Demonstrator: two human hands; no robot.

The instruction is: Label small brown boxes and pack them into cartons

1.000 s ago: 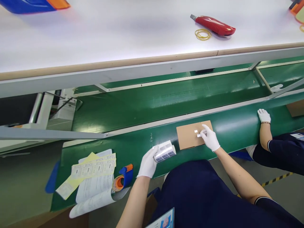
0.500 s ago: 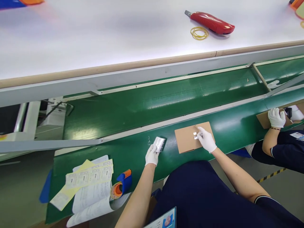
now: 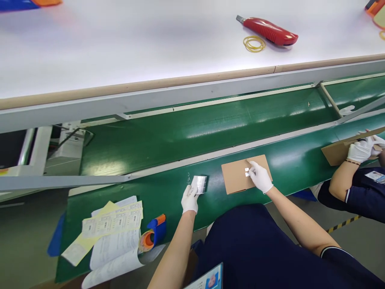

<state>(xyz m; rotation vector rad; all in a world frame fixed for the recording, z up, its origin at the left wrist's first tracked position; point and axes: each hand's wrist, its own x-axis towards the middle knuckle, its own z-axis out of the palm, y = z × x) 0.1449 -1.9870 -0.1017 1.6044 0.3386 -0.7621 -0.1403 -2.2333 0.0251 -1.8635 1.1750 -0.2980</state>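
Note:
My gloved left hand (image 3: 189, 199) is closed on a small silvery-white sheet of labels (image 3: 199, 184), held just over the green bench. To the right, a flat brown cardboard box (image 3: 234, 176) lies on the green surface. My gloved right hand (image 3: 260, 177) rests over its right part, fingers bent down at a small white label (image 3: 247, 171) on the cardboard. The fingertips touch the label's right side; whether they pinch anything is too small to make out.
A tape dispenser (image 3: 157, 229) stands left of me beside printed papers (image 3: 116, 245) and yellow label sheets (image 3: 112, 220). A red utility knife (image 3: 270, 31) and rubber bands (image 3: 254, 44) lie on the white shelf. At right, a co-worker's gloved hand (image 3: 360, 150) handles another cardboard box (image 3: 335, 153).
My left hand has shifted slightly left and turned the label sheet to face up more. My right hand stays at the label on the box. The co-worker's box and hands have moved.

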